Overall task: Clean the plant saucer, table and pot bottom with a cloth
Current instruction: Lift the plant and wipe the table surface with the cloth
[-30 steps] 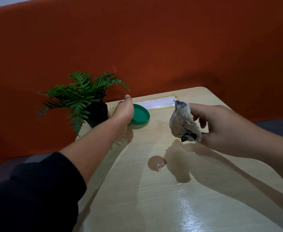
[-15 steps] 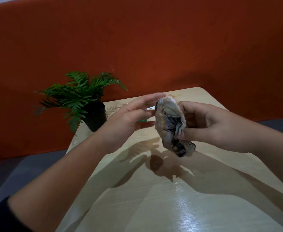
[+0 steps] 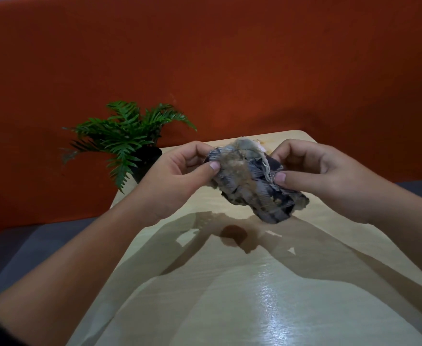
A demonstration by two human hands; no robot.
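Cloth (image 3: 252, 181) pinched by left hand (image 3: 180, 176) and right hand (image 3: 324, 176), fingers curled; above table (image 3: 229, 295)

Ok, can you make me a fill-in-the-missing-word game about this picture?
1. Both hands hold a crumpled ____ above the table.
2. The potted plant stands near the table's far ____ corner.
3. The wall behind is ____.
4. A small brown ____ lies on the table under the hands.

Missing words: cloth; left; orange; puddle
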